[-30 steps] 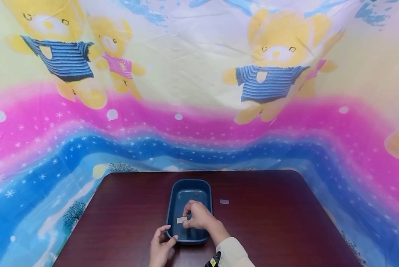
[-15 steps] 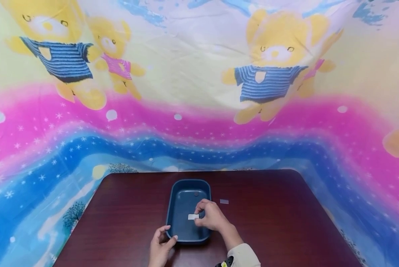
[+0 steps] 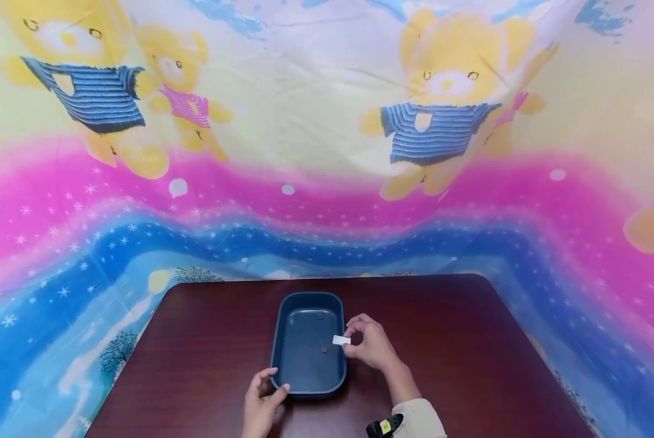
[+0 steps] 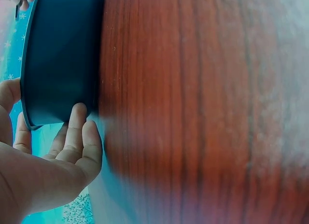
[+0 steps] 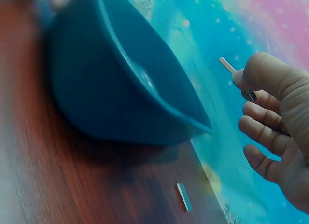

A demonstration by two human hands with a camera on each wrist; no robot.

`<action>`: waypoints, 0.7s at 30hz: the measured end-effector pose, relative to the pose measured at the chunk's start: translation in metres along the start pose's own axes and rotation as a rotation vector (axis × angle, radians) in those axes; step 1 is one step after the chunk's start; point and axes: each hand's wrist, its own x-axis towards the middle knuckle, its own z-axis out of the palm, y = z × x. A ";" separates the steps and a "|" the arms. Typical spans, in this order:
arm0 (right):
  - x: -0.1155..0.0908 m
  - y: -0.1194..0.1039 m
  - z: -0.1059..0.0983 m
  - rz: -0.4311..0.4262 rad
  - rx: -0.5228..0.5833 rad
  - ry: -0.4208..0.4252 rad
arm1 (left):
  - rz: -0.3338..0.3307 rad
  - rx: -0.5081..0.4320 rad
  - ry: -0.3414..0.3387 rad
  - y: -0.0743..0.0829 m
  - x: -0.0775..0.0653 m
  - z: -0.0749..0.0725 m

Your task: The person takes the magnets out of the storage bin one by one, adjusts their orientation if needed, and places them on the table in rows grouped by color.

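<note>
My right hand (image 3: pixel 373 344) pinches a small flat white rectangular piece (image 3: pixel 341 340) between thumb and index finger, at the right rim of a dark blue tray (image 3: pixel 272 340). In the right wrist view the piece appears thin and edge-on, the other fingers loosely bent below. A dark, shiny end (image 5: pixel 250 95) shows beneath the thumb. My left hand (image 3: pixel 261 404) holds the tray's near left corner. In the left wrist view its fingertips (image 4: pixel 78 110) lie against the outer wall. Two small round brownish discs (image 3: pixel 323 349) lie on the tray floor.
A second small flat rectangular piece (image 5: pixel 183 197) lies on the dark red-brown wooden table (image 3: pixel 441 340), to the right of the tray. Behind the table hangs a colourful cloth (image 3: pixel 316 231) printed with bears.
My right hand has moved right from over the tray to its right rim, carrying the white piece. A second disc now shows on the tray floor. My left hand stays at the corner.
</note>
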 end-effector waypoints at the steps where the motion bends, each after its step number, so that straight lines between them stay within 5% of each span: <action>1: 0.000 0.003 -0.002 0.000 -0.003 0.011 | 0.002 0.004 0.001 0.000 0.000 0.000; 21: -0.020 0.050 -0.037 0.103 -0.023 0.133 | -0.007 0.005 0.004 0.000 0.000 0.000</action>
